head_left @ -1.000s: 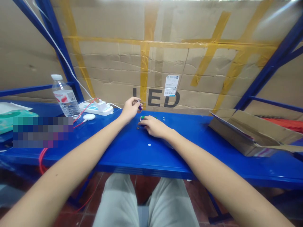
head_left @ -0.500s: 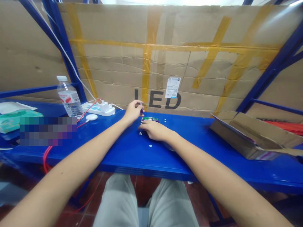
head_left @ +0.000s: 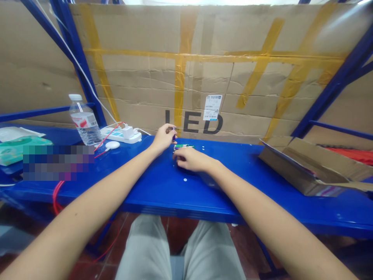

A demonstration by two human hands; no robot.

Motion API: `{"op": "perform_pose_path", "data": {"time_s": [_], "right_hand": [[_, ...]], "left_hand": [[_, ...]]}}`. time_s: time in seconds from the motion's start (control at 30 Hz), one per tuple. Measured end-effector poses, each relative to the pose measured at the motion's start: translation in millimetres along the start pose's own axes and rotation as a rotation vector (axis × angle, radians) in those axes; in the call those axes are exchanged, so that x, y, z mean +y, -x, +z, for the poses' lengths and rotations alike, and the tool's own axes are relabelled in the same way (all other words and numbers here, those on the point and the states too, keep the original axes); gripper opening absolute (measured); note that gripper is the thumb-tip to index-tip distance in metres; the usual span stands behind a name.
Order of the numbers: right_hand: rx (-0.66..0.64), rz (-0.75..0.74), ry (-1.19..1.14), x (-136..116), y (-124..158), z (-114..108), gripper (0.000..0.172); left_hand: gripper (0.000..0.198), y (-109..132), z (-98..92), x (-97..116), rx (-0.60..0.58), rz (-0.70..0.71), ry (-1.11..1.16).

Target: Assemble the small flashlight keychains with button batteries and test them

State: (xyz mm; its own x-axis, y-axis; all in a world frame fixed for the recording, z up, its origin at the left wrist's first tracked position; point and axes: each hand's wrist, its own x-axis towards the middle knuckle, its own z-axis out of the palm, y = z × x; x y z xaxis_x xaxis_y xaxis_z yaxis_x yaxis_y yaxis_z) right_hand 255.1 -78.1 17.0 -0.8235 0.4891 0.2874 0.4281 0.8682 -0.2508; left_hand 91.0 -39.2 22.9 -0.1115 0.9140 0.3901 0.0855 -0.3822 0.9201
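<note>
My left hand [head_left: 164, 137] is closed in a pinch around a small dark purple piece [head_left: 174, 137], held just above the blue table [head_left: 145, 186]; its kind is too small to make out. My right hand [head_left: 190, 158] lies low over the table, fingers curled, thumb bent toward the fingertips. Whatever it may grip is hidden. Slim shiny green and purple pieces [head_left: 186, 146] lie side by side just beyond the right hand's knuckles, partly covered by it. A white round spot [head_left: 185, 179] shows on the table nearer to me.
An open cardboard box [head_left: 303, 171] stands at the right. Left are a water bottle [head_left: 86, 122], a white power strip [head_left: 124, 134] with cables, a white round disc [head_left: 112, 145] and a green tissue pack [head_left: 26, 144]. A large cardboard sheet [head_left: 140, 85] walls the back.
My right hand has shifted slightly and its fingers have curled in. The small shiny bit that lay by its fingertips no longer shows clearly. My left hand stays almost still with the purple piece.
</note>
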Motion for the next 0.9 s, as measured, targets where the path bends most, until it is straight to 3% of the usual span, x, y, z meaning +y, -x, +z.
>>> {"op": "perform_pose_path", "data": {"time_s": [0.13, 0.23, 0.43, 0.63, 0.77, 0.9], "right_hand": [[0.335, 0.231, -0.199, 26.6, 6.4, -21.1, 0.031], [0.476, 0.373, -0.341, 44.9, 9.6, -29.3, 0.025], [0.565, 0.481, -0.512, 60.4, 10.1, -22.6, 0.024], [0.652, 0.461, -0.642, 63.8, 5.8, -20.3, 0.013], [0.644, 0.506, -0.651, 58.3, 5.0, -22.6, 0.012], [0.625, 0.443, -0.632, 52.3, 5.0, -22.8, 0.01]], "left_hand": [[0.017, -1.0, -0.7, -0.2, 0.008, -0.002, -0.012], [0.015, -0.3, 0.0, -2.7, -0.015, -0.004, -0.028], [0.016, 6.4, 5.4, -2.9, -0.065, -0.026, -0.069], [0.017, 11.5, 10.2, -2.3, -0.141, -0.037, -0.066], [0.016, 12.0, 12.5, -9.3, -0.211, -0.022, -0.124], [0.013, 11.7, 13.0, -16.1, -0.279, 0.007, -0.193]]}}
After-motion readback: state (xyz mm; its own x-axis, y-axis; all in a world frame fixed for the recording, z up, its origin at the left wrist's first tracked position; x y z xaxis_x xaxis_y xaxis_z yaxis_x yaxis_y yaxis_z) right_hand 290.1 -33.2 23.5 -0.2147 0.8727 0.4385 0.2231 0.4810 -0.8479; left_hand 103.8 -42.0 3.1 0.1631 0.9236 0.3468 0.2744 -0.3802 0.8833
